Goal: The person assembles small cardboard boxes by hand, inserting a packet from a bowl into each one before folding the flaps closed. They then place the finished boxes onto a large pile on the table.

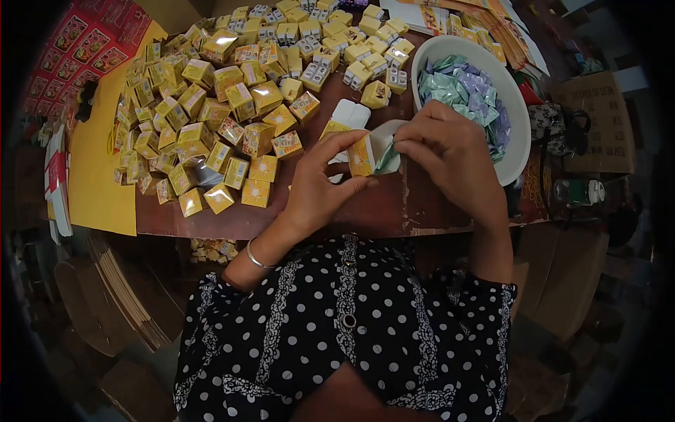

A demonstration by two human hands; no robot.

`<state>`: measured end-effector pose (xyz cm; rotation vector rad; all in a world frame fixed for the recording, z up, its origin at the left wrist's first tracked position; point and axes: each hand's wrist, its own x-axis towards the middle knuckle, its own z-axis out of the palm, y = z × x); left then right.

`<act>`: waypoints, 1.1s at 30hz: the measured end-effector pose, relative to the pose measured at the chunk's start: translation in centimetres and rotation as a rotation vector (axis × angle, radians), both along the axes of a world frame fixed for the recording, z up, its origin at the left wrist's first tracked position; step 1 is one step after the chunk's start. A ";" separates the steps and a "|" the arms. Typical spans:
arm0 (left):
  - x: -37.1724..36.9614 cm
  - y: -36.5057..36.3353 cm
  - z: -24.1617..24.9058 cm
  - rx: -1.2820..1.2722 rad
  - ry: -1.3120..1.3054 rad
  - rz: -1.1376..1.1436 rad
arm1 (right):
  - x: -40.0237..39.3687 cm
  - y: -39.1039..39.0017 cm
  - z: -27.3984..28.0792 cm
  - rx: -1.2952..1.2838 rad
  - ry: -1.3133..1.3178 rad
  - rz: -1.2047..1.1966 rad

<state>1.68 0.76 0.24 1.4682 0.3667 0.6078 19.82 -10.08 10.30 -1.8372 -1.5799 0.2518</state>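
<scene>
Worn reddish-brown table (232,224), stacked cardboard (130,295) below left, 1 printed carton (594,116) right, dim surroundings

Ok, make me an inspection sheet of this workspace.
Surface: dark red table, front edge worn.
Job's things: yellow box, open; green packet at its opening; bowl of green and purple packets.
Clutter: big box pile to the left; papers at back right.
Fingers: left hand grips the box; right hand pinches the packet.
Cables: nothing clearly seen.
Surroundings: cardboard at right, more below table level.
</scene>
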 end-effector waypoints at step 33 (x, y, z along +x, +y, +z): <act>-1.3 -0.7 1.7 -0.161 -0.118 -0.235 | -2.6 -2.5 -7.3 0.252 0.315 0.190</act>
